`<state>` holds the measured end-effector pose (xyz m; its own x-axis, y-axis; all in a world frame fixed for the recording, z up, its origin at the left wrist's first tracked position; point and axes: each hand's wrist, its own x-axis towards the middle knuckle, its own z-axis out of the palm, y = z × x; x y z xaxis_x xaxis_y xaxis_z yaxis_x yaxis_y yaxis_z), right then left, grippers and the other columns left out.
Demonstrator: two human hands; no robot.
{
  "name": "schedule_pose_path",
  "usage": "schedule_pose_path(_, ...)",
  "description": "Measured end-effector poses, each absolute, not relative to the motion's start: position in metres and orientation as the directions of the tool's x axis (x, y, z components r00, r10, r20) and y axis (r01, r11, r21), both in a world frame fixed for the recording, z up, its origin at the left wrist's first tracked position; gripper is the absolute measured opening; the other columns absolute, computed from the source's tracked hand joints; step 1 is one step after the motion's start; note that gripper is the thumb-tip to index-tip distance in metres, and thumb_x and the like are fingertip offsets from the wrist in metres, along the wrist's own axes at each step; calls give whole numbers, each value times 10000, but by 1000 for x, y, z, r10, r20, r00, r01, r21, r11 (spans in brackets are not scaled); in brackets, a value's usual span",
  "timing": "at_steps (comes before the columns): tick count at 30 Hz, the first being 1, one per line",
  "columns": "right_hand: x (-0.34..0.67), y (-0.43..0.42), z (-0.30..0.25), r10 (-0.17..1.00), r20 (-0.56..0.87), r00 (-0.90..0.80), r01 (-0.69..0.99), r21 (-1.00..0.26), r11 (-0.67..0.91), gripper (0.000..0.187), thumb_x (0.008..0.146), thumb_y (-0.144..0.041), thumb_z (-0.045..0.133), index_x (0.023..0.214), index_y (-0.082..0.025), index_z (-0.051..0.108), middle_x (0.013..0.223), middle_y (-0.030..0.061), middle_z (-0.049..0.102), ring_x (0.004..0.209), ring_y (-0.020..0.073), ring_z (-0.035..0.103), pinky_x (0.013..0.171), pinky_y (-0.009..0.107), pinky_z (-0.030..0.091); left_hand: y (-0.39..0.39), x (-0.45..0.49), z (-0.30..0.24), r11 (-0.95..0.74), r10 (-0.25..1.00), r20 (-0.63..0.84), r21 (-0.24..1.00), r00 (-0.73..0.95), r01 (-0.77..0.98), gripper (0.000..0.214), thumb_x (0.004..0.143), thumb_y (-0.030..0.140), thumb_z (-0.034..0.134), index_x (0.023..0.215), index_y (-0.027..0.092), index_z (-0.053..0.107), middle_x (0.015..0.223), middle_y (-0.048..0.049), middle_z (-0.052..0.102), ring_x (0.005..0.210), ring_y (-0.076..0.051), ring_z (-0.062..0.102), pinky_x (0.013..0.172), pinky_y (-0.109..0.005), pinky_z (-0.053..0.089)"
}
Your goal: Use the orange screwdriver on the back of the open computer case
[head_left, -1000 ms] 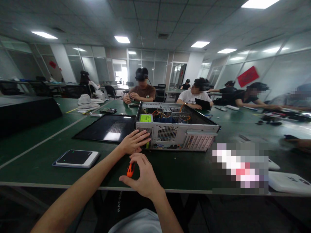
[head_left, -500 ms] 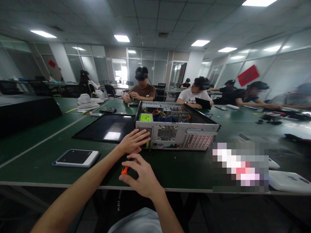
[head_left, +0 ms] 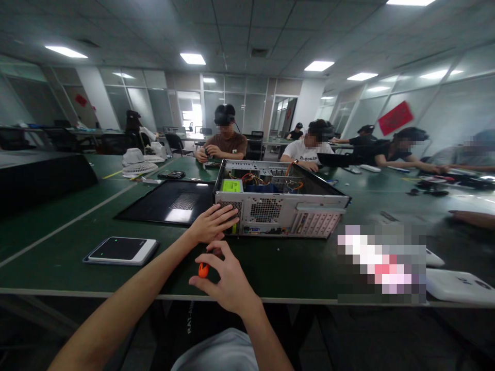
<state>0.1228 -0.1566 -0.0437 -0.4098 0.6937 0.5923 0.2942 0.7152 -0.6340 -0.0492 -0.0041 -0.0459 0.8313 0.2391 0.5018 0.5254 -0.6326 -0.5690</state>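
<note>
An open desktop computer case (head_left: pixel 278 208) lies on its side on the green table (head_left: pixel 58 247), its rear panel facing me. My left hand (head_left: pixel 212 222) rests flat against the left end of that rear panel, fingers spread. Just below it, my right hand (head_left: pixel 226 278) pinches the orange handle of a small screwdriver (head_left: pixel 203 269) between thumb and fingers. The screwdriver's tip is hidden behind my hands.
The case's black side panel (head_left: pixel 170 202) lies to the left of the case. A small white-edged tablet (head_left: pixel 121 250) sits near the front left. White items (head_left: pixel 460 286) lie at the right. Several people sit working at the far side. A white fan (head_left: pixel 137 164) stands at the back left.
My right hand has turned the orange handle a little between its fingers. The left hand stays on the case.
</note>
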Motion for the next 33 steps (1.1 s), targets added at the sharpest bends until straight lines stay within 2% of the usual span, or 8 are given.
schedule_pose_path(4,122,-156,-42,705,592,-391,289,-648,705,514,822,-448,836,1237,-218,639,1187,86,682,1130,250,627,1048,431,504,-5,-49,-45,-643,207,517,-568,831,514,665,917,317,567,1563,226,440,1615,-80,455,1538,-261,346,1299,-445,148)
schedule_pose_path(7,122,-157,-39,672,597,-439,260,-631,730,404,884,-419,781,1211,-221,650,1244,85,693,1198,244,617,1083,419,484,-5,-48,-45,-642,177,537,-572,825,511,664,903,291,564,1553,219,453,1614,-81,456,1537,-255,349,1305,-440,117)
schedule_pose_path(10,124,-158,-36,655,580,-484,265,-617,741,371,959,-391,690,1293,-240,632,1334,89,652,1274,233,582,1119,411,463,-7,-48,-44,-641,204,537,-559,819,526,670,891,254,583,1549,233,457,1611,-73,462,1533,-253,358,1302,-435,142)
schedule_pose_path(22,128,-158,-35,680,574,-455,263,-643,719,320,1053,-389,498,1322,-252,602,1299,74,650,1208,235,557,1103,421,435,-10,-47,-44,-669,287,508,-500,812,550,648,900,259,613,1535,254,481,1596,-76,482,1515,-263,394,1291,-445,195)
schedule_pose_path(25,129,-157,-39,692,617,-375,200,-675,710,350,1060,-455,451,1294,-249,611,1263,75,659,1196,234,567,1096,420,432,-9,-46,-46,-652,277,526,-512,804,560,604,936,264,594,1530,264,487,1580,-78,504,1509,-256,405,1285,-441,213)
schedule_pose_path(28,131,-156,-42,729,647,-223,50,-740,671,390,1056,-516,422,1233,-244,638,1205,72,668,1131,227,594,1052,406,451,-8,-43,-49,-638,257,551,-520,794,568,546,978,322,551,1518,262,502,1566,-84,521,1504,-256,412,1278,-446,224)
schedule_pose_path(31,136,-154,-41,788,614,47,-148,-776,613,412,1053,-540,405,1119,-233,671,1073,61,676,909,192,610,854,351,495,-8,-43,-50,-657,207,570,-521,795,544,553,964,366,550,1502,236,522,1555,-105,530,1500,-277,416,1271,-465,236)
schedule_pose_path(33,143,-152,-36,800,545,252,-269,-755,599,434,1037,-571,408,1034,-227,673,962,49,670,766,173,577,724,327,474,-10,-46,-46,-673,185,583,-511,791,534,559,933,367,567,1478,248,547,1542,-99,545,1492,-288,424,1258,-474,267)
